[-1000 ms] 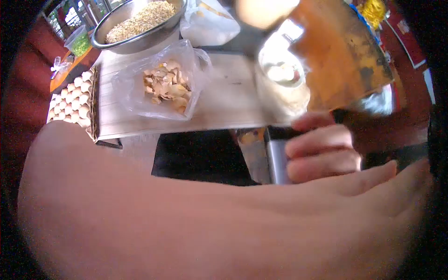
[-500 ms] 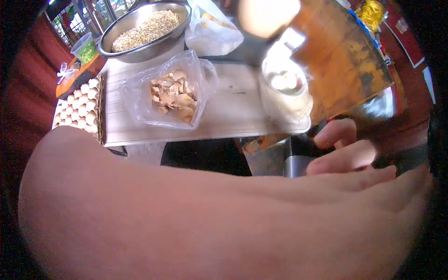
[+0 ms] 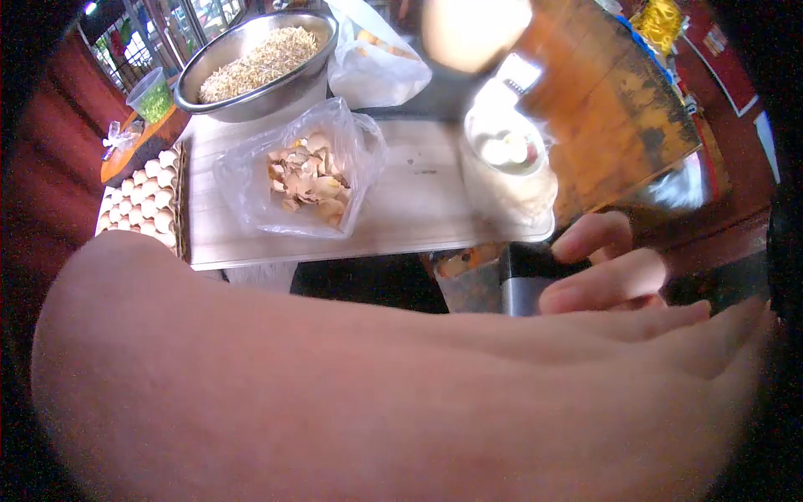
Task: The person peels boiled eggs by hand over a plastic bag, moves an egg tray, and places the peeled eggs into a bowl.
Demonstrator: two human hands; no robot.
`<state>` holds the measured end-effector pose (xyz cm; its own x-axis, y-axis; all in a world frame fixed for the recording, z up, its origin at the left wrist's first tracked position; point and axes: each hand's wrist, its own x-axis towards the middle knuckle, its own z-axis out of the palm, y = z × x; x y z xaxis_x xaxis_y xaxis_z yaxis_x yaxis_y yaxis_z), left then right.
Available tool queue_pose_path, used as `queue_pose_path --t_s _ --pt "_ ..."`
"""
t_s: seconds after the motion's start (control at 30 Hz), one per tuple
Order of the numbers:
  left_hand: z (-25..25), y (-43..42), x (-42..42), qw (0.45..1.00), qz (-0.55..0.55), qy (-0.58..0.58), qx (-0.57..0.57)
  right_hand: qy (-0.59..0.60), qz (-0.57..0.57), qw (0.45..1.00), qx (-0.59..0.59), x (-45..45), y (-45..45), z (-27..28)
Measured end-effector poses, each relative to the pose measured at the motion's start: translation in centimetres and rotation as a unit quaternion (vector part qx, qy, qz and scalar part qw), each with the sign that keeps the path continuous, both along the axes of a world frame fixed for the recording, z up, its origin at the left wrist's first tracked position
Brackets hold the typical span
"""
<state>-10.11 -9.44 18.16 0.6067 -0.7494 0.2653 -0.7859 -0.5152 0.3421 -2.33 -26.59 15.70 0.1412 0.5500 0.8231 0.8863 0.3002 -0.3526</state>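
Observation:
What looks like my left arm and hand [image 3: 401, 393] stretches across the bottom, very close to the camera. Its finger ends, at the right edge, are unclear. Behind it, curled fingers that appear to be my right hand's [image 3: 615, 276] close on a black-and-silver boxy object [image 3: 523, 289]; the object's lower part is hidden. Beyond the arm, a thin clear plastic bag [image 3: 237, 188] lies open on a pale tabletop [image 3: 418, 201], with broken eggshells [image 3: 314, 180] inside. At the tabletop's right end stands a clear container [image 3: 510, 188] with glossy white rounded contents, partly washed out by glare.
An egg tray [image 3: 181, 201] with several eggs [image 3: 142, 201] stands left. Behind are a metal basin [image 3: 217, 105] of straw-coloured bits, a white bag [image 3: 385, 79] and a clear tub [image 3: 152, 96] with green contents. A worn wooden table [image 3: 615, 109] extends right; an overexposed round shape [image 3: 477, 29] hangs above.
The tabletop and what stands on it sit slightly lower and further left in view. The curled fingers and the black-and-silver object have shifted a little left; the large arm stays nearly still.

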Motion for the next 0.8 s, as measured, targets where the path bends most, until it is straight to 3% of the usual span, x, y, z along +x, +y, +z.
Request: queue_pose_path --t_s 0.5,0.57,0.8 --pt "0.2 -0.4 -0.3 1.000 0.022 0.008 0.008 0.043 -0.018 0.998 -0.043 -0.5 -0.4 -0.2" --pt "0.2 -0.6 -0.2 1.000 0.026 0.013 0.008 0.104 -0.034 0.992 0.057 -1.3 0.4 -1.6" --pt "0.2 -1.2 0.7 0.999 0.033 0.019 0.013 0.073 -0.026 0.993 0.087 0.0 0.3 -2.5"
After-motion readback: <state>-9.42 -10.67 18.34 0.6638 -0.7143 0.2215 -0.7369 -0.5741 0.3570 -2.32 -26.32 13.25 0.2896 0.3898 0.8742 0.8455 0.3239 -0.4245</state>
